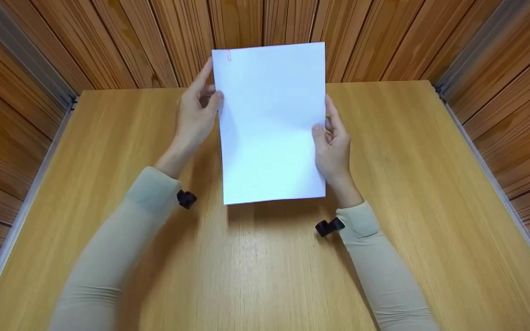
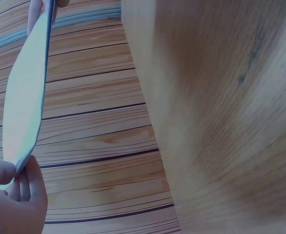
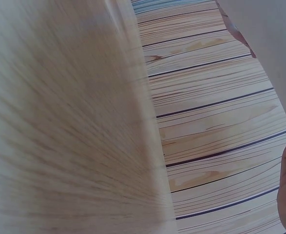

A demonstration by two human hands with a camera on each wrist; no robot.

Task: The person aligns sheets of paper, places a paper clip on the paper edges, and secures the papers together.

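Note:
In the head view a white sheaf of paper [image 1: 272,124] is held up above the table, its blank face toward me. A pink paper clip [image 1: 229,55] sits on its top edge near the left corner. My left hand [image 1: 196,110] pinches the left edge, thumb on the front and fingers behind. Lower down, my right hand [image 1: 335,149] grips the right edge with its thumb on the front. The left wrist view shows the paper [image 2: 26,97] nearly edge-on, slightly bowed, between both hands. Part of the paper's back [image 3: 274,44] appears in the right wrist view.
A light wooden table [image 1: 265,271] lies beneath the paper, which casts a shadow on it. Wood-plank walls [image 1: 122,41] stand behind and at both sides, with metal strips along the side edges. A small black camera [image 1: 329,227] sticks out from each sleeve cuff.

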